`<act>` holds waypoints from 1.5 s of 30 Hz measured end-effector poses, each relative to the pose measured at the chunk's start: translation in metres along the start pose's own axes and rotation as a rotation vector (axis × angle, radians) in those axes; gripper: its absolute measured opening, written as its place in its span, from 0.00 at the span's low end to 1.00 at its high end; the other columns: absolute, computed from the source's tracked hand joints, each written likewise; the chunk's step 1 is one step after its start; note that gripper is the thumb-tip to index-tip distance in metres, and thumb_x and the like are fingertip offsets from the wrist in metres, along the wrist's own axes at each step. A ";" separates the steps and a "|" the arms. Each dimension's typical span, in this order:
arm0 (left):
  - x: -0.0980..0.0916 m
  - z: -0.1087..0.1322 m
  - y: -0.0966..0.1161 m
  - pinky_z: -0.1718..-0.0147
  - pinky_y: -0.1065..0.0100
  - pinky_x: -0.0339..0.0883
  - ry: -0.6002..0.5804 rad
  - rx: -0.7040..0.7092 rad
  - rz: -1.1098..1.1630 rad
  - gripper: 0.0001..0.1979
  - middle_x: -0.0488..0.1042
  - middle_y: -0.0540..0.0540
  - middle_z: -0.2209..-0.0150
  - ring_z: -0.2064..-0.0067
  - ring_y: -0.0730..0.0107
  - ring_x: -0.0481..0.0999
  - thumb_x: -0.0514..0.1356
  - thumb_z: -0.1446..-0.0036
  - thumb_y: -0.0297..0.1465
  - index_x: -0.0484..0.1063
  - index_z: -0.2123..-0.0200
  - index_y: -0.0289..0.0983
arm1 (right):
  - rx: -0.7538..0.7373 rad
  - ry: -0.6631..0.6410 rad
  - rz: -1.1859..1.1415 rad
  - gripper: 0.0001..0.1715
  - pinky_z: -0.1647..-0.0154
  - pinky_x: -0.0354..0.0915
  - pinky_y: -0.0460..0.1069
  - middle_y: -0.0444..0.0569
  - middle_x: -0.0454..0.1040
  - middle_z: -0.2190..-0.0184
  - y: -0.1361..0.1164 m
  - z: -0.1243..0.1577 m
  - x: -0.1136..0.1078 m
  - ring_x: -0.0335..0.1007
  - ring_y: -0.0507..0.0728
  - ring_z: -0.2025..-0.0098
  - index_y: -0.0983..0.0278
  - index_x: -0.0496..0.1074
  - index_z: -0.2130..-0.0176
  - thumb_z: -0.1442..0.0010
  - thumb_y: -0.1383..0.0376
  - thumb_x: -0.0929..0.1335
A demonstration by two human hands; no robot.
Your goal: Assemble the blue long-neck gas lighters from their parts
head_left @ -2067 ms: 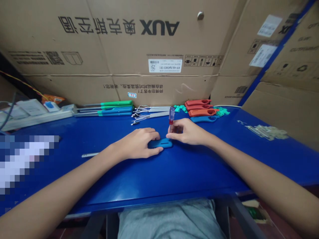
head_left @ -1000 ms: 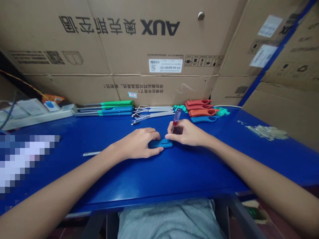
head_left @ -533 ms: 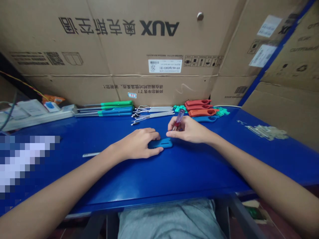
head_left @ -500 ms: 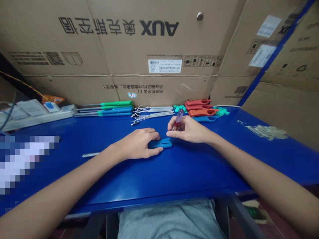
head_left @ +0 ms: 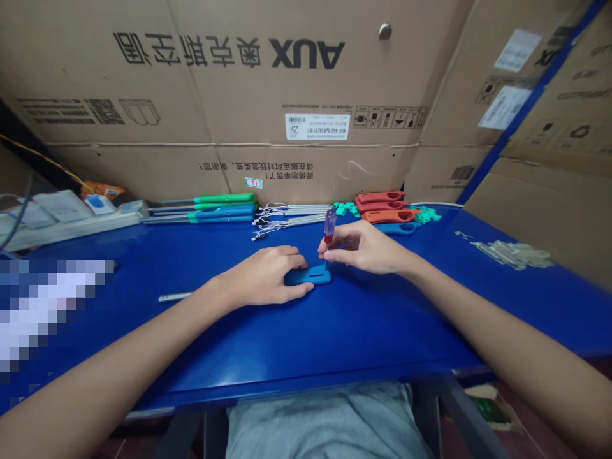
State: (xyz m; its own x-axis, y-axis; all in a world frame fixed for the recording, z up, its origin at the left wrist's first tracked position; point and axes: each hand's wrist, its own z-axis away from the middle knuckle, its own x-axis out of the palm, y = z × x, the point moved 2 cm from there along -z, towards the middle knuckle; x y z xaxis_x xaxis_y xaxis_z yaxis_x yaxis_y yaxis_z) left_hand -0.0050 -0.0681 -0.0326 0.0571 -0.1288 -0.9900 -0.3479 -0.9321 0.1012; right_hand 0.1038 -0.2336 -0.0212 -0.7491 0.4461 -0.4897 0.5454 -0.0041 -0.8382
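My left hand (head_left: pixel 271 275) is closed around a blue plastic handle (head_left: pixel 317 275) that lies flat on the table, its far part hidden under my fingers. A pale metal strip (head_left: pixel 173 297) comes out from beneath my left forearm; whether it joins the handle is hidden. In my right hand (head_left: pixel 359 247), thumb and fingers pinch the shaft of a screwdriver (head_left: pixel 330 224) with a clear purple and red grip. It stands nearly upright, its tip at the right end of the blue handle.
Behind my hands lie green and blue handled tools (head_left: pixel 224 209), thin metal rods with wires (head_left: pixel 301 213), red and orange handles (head_left: pixel 382 205) and small teal pieces (head_left: pixel 428 213). Clear plastic pieces (head_left: pixel 514 252) lie at right, a power strip (head_left: pixel 71 220) at left. Cardboard (head_left: pixel 239 127) walls the back.
The screwdriver has moved slightly left and turned from a tilt to nearly upright, with its tip now over the handle's end. My left hand has stayed in place.
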 end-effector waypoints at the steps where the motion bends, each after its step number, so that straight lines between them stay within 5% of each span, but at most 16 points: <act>1: 0.000 0.000 0.000 0.62 0.67 0.66 0.000 0.000 -0.001 0.19 0.73 0.44 0.61 0.62 0.65 0.74 0.55 0.40 0.44 0.73 0.56 0.35 | -0.005 0.014 -0.005 0.07 0.58 0.67 0.51 0.49 0.76 0.66 0.000 -0.001 0.001 0.72 0.54 0.63 0.68 0.72 0.67 0.47 0.65 0.70; 24: 0.000 0.000 0.001 0.60 0.66 0.67 0.006 0.006 -0.004 0.20 0.73 0.43 0.60 0.60 0.64 0.74 0.55 0.40 0.44 0.73 0.54 0.35 | 0.026 0.196 0.040 0.19 0.74 0.59 0.46 0.42 0.66 0.78 0.006 -0.001 0.006 0.61 0.49 0.76 0.66 0.65 0.75 0.54 0.58 0.75; 38: -0.001 -0.001 0.003 0.61 0.66 0.66 -0.010 0.000 0.010 0.19 0.73 0.44 0.60 0.61 0.64 0.74 0.56 0.41 0.42 0.73 0.54 0.35 | 0.055 0.131 0.024 0.15 0.70 0.63 0.48 0.45 0.72 0.76 0.004 -0.002 0.001 0.66 0.51 0.73 0.67 0.72 0.73 0.54 0.59 0.75; 45: -0.020 0.006 -0.015 0.63 0.69 0.65 -0.119 -0.051 0.127 0.28 0.72 0.47 0.60 0.62 0.66 0.72 0.65 0.55 0.48 0.71 0.53 0.39 | 0.051 0.194 0.042 0.15 0.72 0.62 0.47 0.46 0.72 0.77 0.003 -0.002 -0.002 0.65 0.51 0.74 0.68 0.73 0.72 0.54 0.60 0.75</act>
State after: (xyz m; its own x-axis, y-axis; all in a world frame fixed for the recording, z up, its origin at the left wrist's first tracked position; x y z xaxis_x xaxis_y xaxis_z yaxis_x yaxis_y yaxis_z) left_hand -0.0065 -0.0493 -0.0147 -0.0963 -0.2083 -0.9733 -0.2970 -0.9273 0.2278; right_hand 0.1076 -0.2324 -0.0227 -0.6373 0.6084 -0.4729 0.5511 -0.0691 -0.8316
